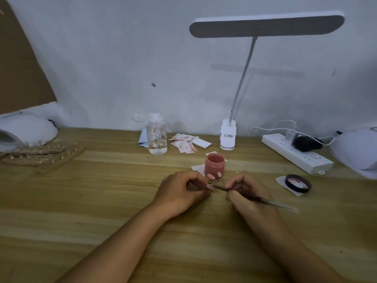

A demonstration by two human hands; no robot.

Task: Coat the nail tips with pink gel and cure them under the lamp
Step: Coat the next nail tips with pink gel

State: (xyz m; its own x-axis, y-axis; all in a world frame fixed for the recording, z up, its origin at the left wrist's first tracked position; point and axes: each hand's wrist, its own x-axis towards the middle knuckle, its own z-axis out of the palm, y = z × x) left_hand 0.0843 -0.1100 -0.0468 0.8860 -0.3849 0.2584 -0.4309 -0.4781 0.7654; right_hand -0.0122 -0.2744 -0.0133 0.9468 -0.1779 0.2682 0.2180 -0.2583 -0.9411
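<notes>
My left hand (181, 190) pinches a small nail-tip stand (211, 185) whose tip looks pink. My right hand (244, 193) grips a thin brush (271, 202), and the brush's front end touches that tip. Two more pink tips on metal stands (215, 177) rise just behind my fingers, in front of the open jar of pink gel (214, 163). The jar's dark lid (298, 183) lies on a paper square to the right. A white curing lamp (26, 130) sits at the far left, and another white lamp (359, 150) at the far right.
Wooden strips with several tip stands (42, 156) lie at the left. A clear pump bottle (156, 137), stained paper wipes (184, 145), a clip-on desk lamp (228, 137) and a white power strip (295, 153) line the back of the wooden table (102, 201).
</notes>
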